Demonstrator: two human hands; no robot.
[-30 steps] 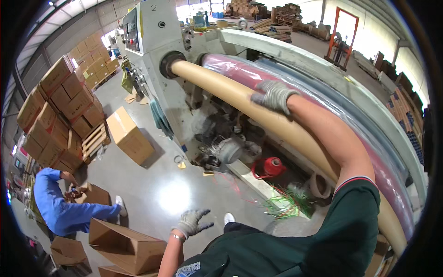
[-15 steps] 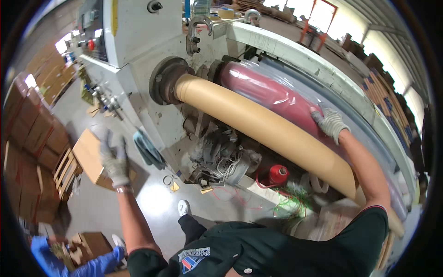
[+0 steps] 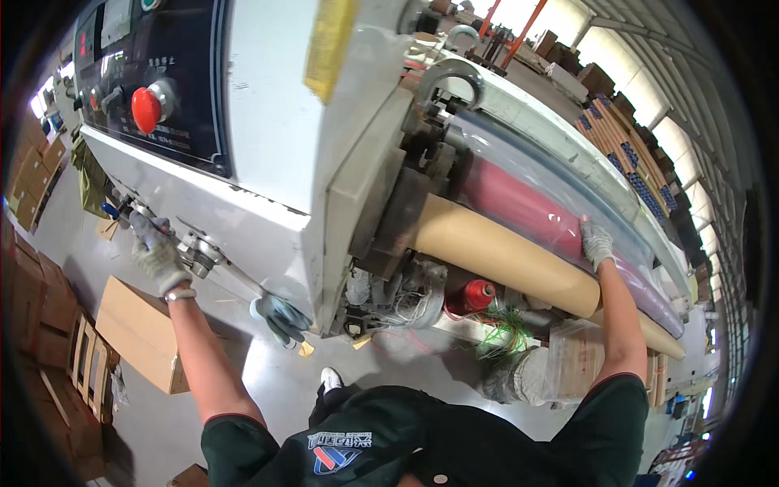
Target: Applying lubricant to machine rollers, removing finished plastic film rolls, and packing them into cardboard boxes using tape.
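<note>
My left hand (image 3: 160, 253), in a grey-white knitted glove, is at the metal valve fittings (image 3: 200, 253) on the machine's left side. Its fingers are bunched round a small valve there, whose exact shape they partly hide. My right hand (image 3: 598, 243), gloved alike, lies with fingers stretched out on the dark red roll (image 3: 519, 203) wrapped in clear film. In front of that roll runs a tan roller (image 3: 503, 256), apart from both hands.
A control panel (image 3: 154, 81) with a red push button (image 3: 147, 110) is above my left hand. Blue-grey gloves (image 3: 280, 318) hang at the machine's lower corner. A cardboard box (image 3: 146, 334) stands on the floor. Below the tan roller are a red spool (image 3: 475, 295) and tangled green strands (image 3: 503, 333).
My left hand has gone up and left from open air to the valve fittings, its fingers drawing together. My right hand stays on the red roll. The view has swung left toward the control panel.
</note>
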